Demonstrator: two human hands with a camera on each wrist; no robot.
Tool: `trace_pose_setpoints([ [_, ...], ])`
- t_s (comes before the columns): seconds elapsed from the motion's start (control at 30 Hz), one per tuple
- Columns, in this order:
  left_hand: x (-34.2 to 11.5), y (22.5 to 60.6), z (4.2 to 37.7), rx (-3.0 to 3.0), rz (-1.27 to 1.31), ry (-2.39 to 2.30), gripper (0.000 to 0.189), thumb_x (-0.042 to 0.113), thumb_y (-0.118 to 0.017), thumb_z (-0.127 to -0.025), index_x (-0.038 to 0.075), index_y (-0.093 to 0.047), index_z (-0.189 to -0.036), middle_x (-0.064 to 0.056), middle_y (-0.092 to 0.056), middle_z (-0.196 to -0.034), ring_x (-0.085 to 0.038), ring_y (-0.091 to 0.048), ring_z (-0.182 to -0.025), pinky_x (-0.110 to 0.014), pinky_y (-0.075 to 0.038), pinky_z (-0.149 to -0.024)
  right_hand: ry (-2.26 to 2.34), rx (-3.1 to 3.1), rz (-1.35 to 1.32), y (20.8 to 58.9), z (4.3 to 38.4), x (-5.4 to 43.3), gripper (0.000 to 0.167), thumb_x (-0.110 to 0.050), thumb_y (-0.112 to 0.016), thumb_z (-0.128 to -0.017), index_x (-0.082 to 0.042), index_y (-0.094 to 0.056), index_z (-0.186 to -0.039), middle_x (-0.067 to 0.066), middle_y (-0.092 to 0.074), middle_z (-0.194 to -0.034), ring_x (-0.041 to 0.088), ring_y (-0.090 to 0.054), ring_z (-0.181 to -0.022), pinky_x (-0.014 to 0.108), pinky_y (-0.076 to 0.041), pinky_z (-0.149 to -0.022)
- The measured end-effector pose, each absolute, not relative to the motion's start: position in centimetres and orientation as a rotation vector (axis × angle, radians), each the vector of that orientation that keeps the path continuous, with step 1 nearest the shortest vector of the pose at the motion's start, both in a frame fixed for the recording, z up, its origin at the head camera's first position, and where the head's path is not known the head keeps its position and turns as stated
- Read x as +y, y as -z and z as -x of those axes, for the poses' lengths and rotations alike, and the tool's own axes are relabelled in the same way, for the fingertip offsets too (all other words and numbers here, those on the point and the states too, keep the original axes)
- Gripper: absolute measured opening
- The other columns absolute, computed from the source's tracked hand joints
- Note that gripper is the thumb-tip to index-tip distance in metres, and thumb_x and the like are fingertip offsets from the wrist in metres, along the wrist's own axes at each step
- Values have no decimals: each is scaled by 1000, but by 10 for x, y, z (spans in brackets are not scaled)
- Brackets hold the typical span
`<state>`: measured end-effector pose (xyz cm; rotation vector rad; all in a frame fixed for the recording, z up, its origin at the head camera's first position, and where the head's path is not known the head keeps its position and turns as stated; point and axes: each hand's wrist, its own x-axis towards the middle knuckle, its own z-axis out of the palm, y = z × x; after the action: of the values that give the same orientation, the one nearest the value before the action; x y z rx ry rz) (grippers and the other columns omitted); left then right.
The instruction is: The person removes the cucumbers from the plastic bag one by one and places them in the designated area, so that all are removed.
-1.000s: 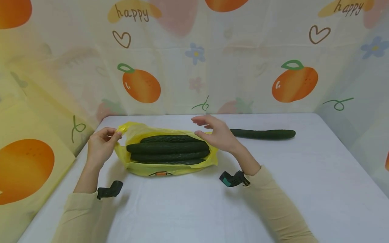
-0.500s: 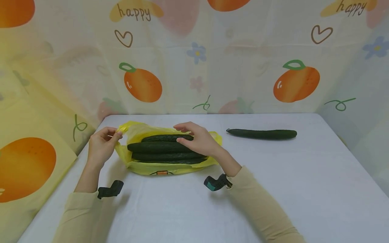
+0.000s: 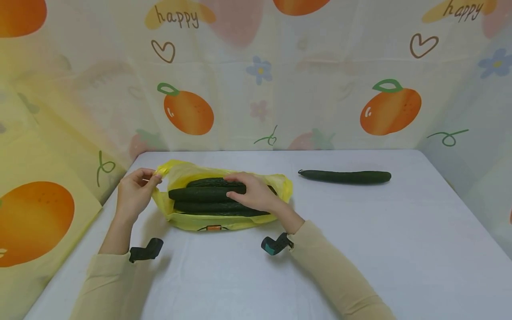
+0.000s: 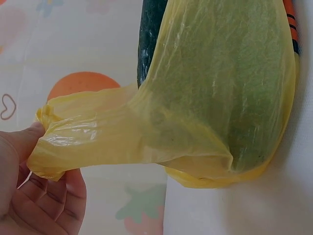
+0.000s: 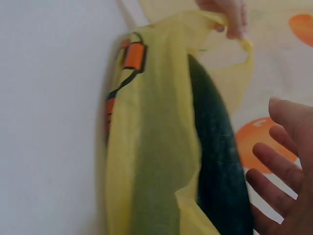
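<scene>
A yellow plastic bag point(image 3: 182, 222) lies on its side with its mouth facing up, and several dark green cucumbers point(image 3: 200, 194) are stacked in it. My left hand point(image 3: 134, 193) pinches the bag's handle at the left end; the left wrist view shows the handle point(image 4: 93, 132) stretched between thumb and fingers. Over the right half of the cucumbers is my right hand point(image 3: 254, 191), thumb and fingers spread apart. In the right wrist view these spread fingers point(image 5: 279, 161) are beside a cucumber point(image 5: 215, 147) that shows through the bag's mouth. The cucumbers' right ends are partly hidden by that hand.
One more cucumber point(image 3: 346, 177) lies loose on the white table point(image 3: 400, 240), to the right of the bag near the back edge. A printed cloth point(image 3: 312, 102) hangs behind the table and along its sides.
My right hand has moved left from beside the loose cucumber, then lowered over the cucumbers in the bag. The loose cucumber is now fully visible. My left hand stays on the handle.
</scene>
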<state>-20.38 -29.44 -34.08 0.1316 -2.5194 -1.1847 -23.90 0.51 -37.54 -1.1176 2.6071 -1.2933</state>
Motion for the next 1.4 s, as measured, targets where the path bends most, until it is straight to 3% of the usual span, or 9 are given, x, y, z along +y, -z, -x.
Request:
trace_pose_setpoints([
  [0.27, -294, 343, 204, -2480, -116, 1202, 26, 26, -59, -90, 1, -63, -94, 28, -56, -68, 3, -54, -62, -15, -44, -49, 1130, 2734, 1086, 388, 242, 1, 44, -28, -63, -87, -13, -54, -127, 1, -57, -124, 15, -52, -115, 29, -42, -96],
  [0.5, -296, 346, 204, -2495, -130, 1214, 25, 29, -59, -90, 4, -62, -93, 27, -57, -69, 2, -55, -63, -16, -43, -48, 1001, 2844, 1000, 389, 239, -1, 44, -36, -62, -87, -19, -54, -127, -2, -58, -122, 14, -54, -112, 31, -46, -90],
  [0.83, -297, 345, 203, -2487, -122, 1199, 25, 28, -59, -90, 3, -63, -94, 27, -57, -68, 2, -55, -63, -16, -44, -48, 644, 3086, 891, 395, 237, -12, 45, -49, -61, -84, -28, -57, -123, -3, -61, -114, 16, -60, -90, 28, -49, -66],
  [1.4, -299, 346, 203, -2497, -119, 1207, 24, 30, -58, -90, 6, -62, -92, 26, -57, -70, 1, -55, -63, -17, -44, -49, 545, 3186, 885, 397, 232, -19, 42, -48, -63, -83, -28, -59, -120, -3, -61, -108, 18, -58, -89, 30, -46, -69],
])
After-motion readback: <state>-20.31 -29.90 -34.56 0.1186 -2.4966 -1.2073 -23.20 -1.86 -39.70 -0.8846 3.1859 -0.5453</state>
